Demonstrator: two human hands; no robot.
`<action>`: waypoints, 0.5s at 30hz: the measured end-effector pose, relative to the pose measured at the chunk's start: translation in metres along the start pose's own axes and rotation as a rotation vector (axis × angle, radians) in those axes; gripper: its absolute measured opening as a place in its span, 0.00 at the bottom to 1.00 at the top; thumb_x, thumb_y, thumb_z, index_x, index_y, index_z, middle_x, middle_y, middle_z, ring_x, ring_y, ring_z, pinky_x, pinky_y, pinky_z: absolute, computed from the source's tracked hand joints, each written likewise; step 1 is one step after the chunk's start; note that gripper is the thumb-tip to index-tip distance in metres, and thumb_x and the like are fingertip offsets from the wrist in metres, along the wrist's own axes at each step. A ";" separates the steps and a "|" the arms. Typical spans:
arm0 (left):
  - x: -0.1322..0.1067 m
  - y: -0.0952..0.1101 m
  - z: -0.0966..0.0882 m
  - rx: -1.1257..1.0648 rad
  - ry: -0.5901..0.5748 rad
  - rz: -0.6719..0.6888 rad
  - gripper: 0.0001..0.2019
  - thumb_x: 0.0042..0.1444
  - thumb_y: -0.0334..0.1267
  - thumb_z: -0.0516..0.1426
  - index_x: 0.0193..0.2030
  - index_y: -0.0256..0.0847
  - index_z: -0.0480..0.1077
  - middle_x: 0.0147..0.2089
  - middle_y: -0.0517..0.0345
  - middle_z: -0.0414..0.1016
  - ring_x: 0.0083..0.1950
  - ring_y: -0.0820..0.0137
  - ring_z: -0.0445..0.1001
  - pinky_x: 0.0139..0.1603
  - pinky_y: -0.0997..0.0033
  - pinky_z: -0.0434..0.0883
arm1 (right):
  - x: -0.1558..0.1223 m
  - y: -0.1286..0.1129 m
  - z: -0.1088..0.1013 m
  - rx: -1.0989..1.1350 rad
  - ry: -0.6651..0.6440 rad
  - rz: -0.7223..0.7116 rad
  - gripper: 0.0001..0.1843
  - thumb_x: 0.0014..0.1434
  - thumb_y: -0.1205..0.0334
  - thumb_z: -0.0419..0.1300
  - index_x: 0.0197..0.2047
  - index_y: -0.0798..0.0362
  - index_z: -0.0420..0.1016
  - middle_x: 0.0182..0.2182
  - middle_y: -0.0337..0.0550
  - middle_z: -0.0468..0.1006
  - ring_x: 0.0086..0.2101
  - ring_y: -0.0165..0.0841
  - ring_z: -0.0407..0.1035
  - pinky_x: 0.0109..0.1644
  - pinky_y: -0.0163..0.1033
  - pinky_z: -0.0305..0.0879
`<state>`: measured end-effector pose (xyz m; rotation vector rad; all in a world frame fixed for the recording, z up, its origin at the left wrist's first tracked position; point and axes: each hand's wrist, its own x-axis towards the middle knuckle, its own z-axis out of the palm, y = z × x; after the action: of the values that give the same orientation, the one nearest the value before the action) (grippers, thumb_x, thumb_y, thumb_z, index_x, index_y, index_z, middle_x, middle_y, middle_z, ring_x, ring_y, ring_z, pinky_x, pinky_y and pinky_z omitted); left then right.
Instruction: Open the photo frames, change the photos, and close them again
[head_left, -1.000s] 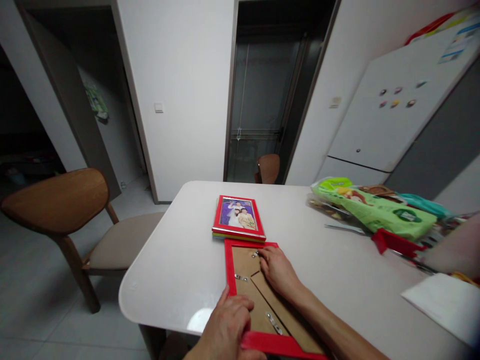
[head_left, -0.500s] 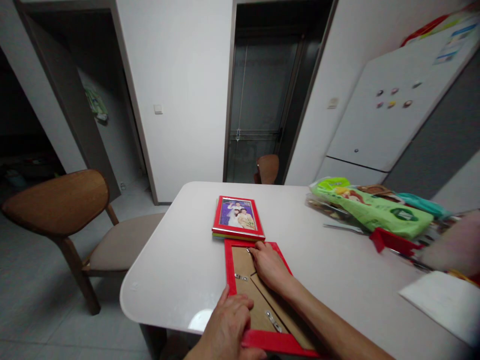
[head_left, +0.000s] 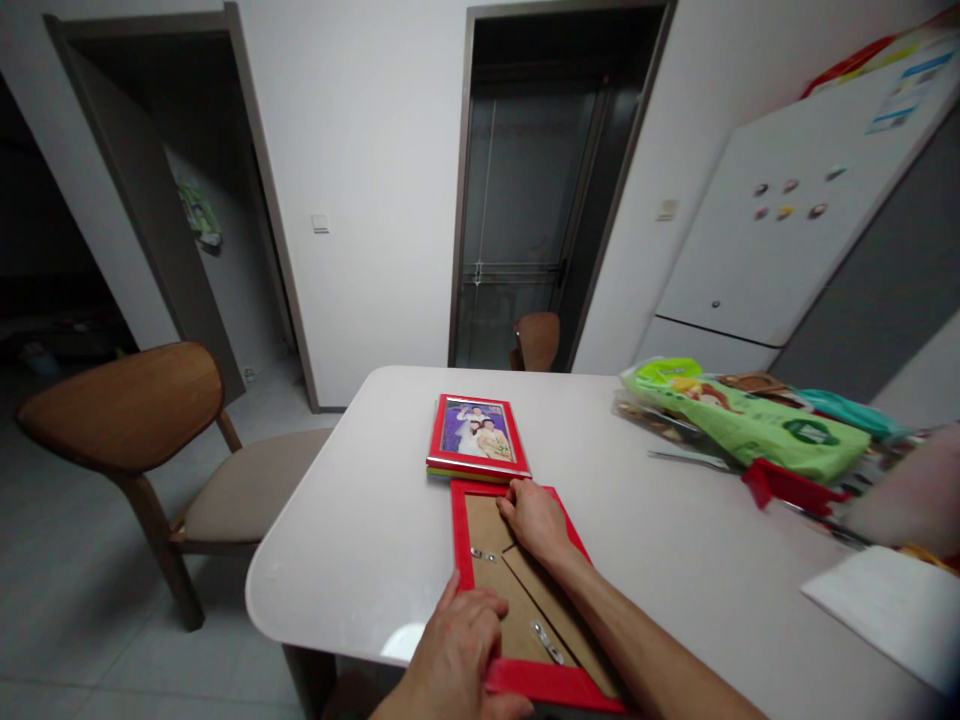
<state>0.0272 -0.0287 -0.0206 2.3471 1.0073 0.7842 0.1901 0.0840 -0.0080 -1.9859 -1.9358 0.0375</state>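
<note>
A red picture frame (head_left: 459, 540) lies face down on the table near me, its brown backing board (head_left: 487, 590) showing. Small metal clips are fixed at its edges, one at the left side (head_left: 482, 554) and one near the lower edge (head_left: 547, 642). My left hand (head_left: 465, 635) grips the lower left corner, thumb beneath and fingers over the top. At the far edge, my right hand (head_left: 534, 518) has its fingers curled down over the spot of another clip, which they now hide. Just beyond lies a stack of frames, the top red one (head_left: 478, 436) holding a photo of people.
A green package (head_left: 795, 430), a red object (head_left: 787, 485) and a white sheet (head_left: 885, 610) lie on the right side of the white table (head_left: 352, 540). A wooden chair (head_left: 127, 410) stands at left; a fridge (head_left: 757, 240) is at right.
My right fingers have shifted slightly over the far clip, which showed beside them before and is now covered. My left hand keeps its grip. The view has moved slightly.
</note>
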 end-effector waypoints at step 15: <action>-0.005 0.002 -0.010 -0.008 -0.010 0.000 0.18 0.31 0.40 0.66 0.28 0.40 0.64 0.46 0.56 0.69 0.48 0.66 0.65 0.58 0.59 0.48 | -0.088 0.018 -0.064 0.359 -0.396 -0.468 0.07 0.48 0.64 0.55 0.30 0.49 0.74 0.37 0.41 0.68 0.40 0.32 0.61 0.45 0.37 0.57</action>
<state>0.0192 -0.0319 -0.0139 2.3425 0.9980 0.7748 0.2195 -0.0164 0.0260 -1.3337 -2.3862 0.6489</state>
